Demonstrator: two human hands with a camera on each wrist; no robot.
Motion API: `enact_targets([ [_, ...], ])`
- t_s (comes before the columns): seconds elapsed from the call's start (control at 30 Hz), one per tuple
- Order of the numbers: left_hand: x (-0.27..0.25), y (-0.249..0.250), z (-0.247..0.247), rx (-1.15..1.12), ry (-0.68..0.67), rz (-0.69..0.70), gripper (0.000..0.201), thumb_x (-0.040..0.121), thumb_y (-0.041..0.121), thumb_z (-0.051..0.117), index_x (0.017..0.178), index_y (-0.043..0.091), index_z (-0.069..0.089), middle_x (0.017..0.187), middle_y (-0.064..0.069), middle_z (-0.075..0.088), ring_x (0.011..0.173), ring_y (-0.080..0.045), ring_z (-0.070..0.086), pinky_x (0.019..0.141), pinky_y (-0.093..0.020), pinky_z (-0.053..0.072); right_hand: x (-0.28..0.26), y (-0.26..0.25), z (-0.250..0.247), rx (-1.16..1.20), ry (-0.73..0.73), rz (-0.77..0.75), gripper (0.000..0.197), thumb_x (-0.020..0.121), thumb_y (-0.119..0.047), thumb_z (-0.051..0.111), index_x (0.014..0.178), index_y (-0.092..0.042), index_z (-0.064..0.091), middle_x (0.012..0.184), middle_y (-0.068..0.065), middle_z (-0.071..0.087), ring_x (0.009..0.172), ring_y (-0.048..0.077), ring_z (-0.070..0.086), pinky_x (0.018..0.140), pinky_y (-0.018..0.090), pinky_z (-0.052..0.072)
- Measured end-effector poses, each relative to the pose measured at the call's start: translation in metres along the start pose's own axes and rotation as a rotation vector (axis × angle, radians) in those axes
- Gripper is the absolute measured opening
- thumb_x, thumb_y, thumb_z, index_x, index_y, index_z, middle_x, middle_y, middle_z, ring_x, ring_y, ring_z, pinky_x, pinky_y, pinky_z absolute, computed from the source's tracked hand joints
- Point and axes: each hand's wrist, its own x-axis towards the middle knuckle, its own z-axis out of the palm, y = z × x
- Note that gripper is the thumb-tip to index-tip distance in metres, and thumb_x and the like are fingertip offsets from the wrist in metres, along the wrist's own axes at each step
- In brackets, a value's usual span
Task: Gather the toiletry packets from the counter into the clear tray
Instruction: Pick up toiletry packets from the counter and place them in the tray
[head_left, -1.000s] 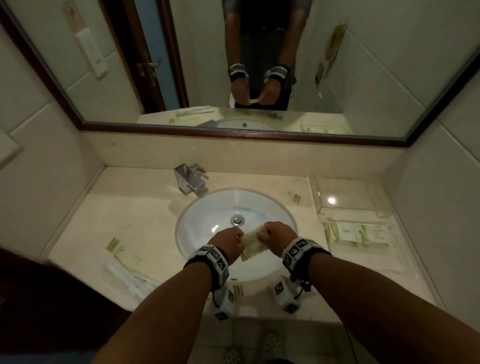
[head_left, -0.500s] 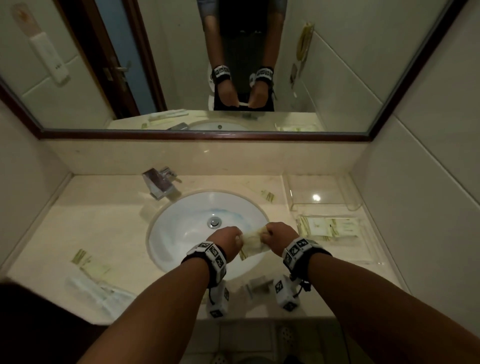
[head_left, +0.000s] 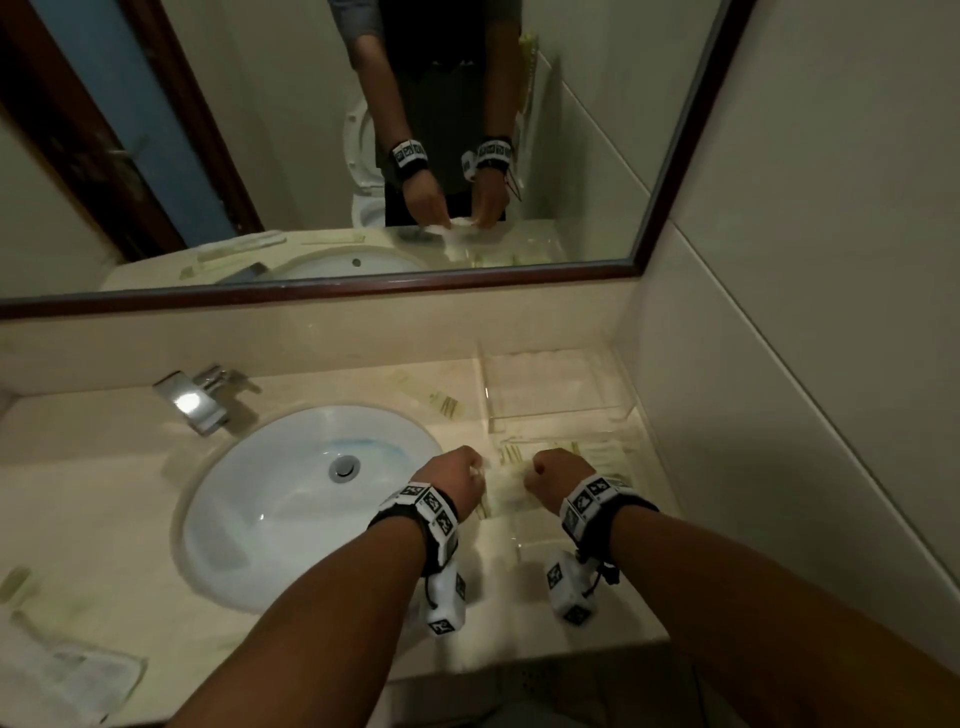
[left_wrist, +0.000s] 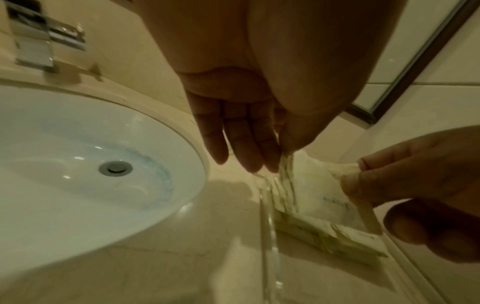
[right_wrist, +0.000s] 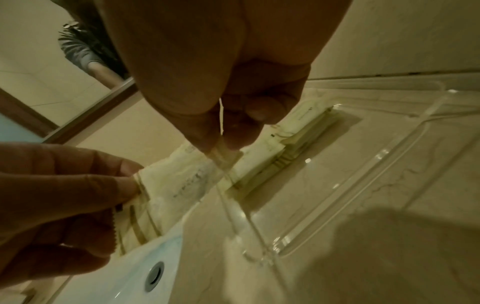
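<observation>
A cream toiletry packet (head_left: 506, 486) with green stripes is stretched between my two hands. My left hand (head_left: 467, 473) pinches its left end and my right hand (head_left: 537, 470) pinches its right end. The left wrist view shows the packet (left_wrist: 311, 185) hanging just above the clear tray (left_wrist: 267, 216), over a stack of packets (left_wrist: 324, 234) lying inside. In the right wrist view the packet (right_wrist: 182, 179) runs from my left hand (right_wrist: 124, 181) to my right hand (right_wrist: 221, 146), above the clear tray (right_wrist: 363, 185). The clear tray (head_left: 641, 470) stands right of the sink.
The white sink (head_left: 291, 499) fills the counter's middle, with a chrome faucet (head_left: 192, 400) behind it. One packet (head_left: 444, 402) lies behind the sink, more packets (head_left: 15, 577) and a clear bag (head_left: 67, 670) at the left. A second clear holder (head_left: 545, 384) stands at the wall.
Both hands have carried the packet to the right, from above the sink basin to above the clear tray. The head view has turned to the right with them.
</observation>
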Motion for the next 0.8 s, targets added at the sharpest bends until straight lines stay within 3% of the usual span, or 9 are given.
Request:
enact_targets([
  [0.1,0.013,0.023,0.018,-0.021,-0.007,-0.015,0.021,0.093,0.032,0.05,0.114,0.026,0.05,0.1,-0.003,0.069,0.087,-0.025,0.065,0.071,-0.027,0.045,0.008,0.03,-0.008,0.064,-0.029,0.053,0.03,0.097,-0.025,0.052,0.068,-0.018,0.045,0.084,0.006,0.055,0.092,0.031,0.066,0.074,0.032,0.048],
  [0.2,0.025,0.042,0.03,-0.017,-0.019,-0.028,0.021,0.091,0.033,0.053,0.107,0.024,0.044,0.093,-0.004,0.066,0.081,-0.027,0.063,0.071,-0.032,0.049,0.02,0.056,-0.014,0.098,-0.058,0.103,0.018,0.095,-0.022,0.056,0.078,-0.015,0.057,0.09,0.011,0.065,0.096,0.032,0.069,0.074,0.03,0.05],
  [0.37,0.047,0.059,0.046,0.028,-0.099,-0.046,0.01,0.09,0.025,0.05,0.098,0.019,0.051,0.103,-0.008,0.066,0.092,-0.031,0.062,0.076,-0.031,0.047,0.034,0.083,-0.017,0.162,-0.074,0.195,0.025,0.09,-0.018,0.058,0.068,-0.008,0.066,0.085,0.015,0.074,0.071,0.027,0.066,0.065,0.028,0.051],
  [0.5,0.06,0.064,0.052,0.065,-0.138,-0.044,0.021,0.091,0.018,0.048,0.105,0.015,0.065,0.111,-0.01,0.068,0.102,-0.03,0.064,0.081,-0.029,0.046,0.043,0.091,-0.018,0.211,-0.066,0.212,0.018,0.091,-0.015,0.057,0.077,-0.01,0.066,0.089,0.014,0.073,0.077,0.026,0.062,0.073,0.03,0.053],
  [0.63,0.069,0.062,0.053,0.086,-0.139,-0.062,0.025,0.092,0.017,0.051,0.11,0.014,0.068,0.115,-0.009,0.068,0.106,-0.03,0.064,0.083,-0.028,0.047,0.055,0.086,-0.022,0.249,-0.115,0.21,0.026,0.088,-0.001,0.053,0.063,-0.009,0.053,0.074,0.015,0.062,0.088,0.033,0.069,0.067,0.03,0.05],
  [0.73,0.075,0.059,0.053,0.074,-0.147,-0.069,0.027,0.093,0.019,0.051,0.109,0.011,0.071,0.118,-0.011,0.067,0.105,-0.029,0.063,0.082,-0.028,0.047,0.064,0.083,-0.018,0.269,-0.024,0.231,0.025,0.078,-0.005,0.053,0.055,-0.014,0.05,0.069,0.011,0.065,0.078,0.031,0.071,0.061,0.029,0.051],
  [0.8,0.076,0.056,0.052,0.065,-0.138,-0.079,0.031,0.093,0.024,0.052,0.116,0.014,0.069,0.126,-0.01,0.062,0.111,-0.029,0.061,0.089,-0.029,0.049,0.069,0.081,-0.017,0.271,-0.015,0.238,0.02,0.077,-0.007,0.053,0.058,-0.012,0.056,0.07,0.01,0.068,0.075,0.03,0.071,0.06,0.027,0.05],
])
